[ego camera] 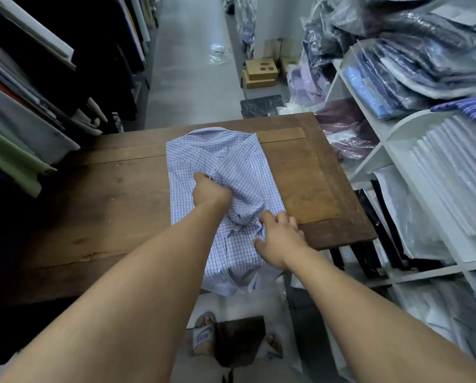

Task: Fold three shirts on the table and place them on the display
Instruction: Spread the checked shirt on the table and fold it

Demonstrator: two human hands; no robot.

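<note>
Two hands on one checked shirt

Left hand (pixel 207 190) is fisted tight around a bunched sleeve at the checked shirt (pixel 203 158) middle. Right hand (pixel 279 240) pinches gathered cloth at the shirt's right edge, fingers partly curled. Shirt lies lengthwise on the wooden table (pixel 93 205), hem overhanging the near edge.

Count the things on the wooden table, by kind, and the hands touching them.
Checked shirt: 1
Hands on the shirt: 2, the left hand and the right hand
Total: 3
Nothing else lies on the table.
</note>
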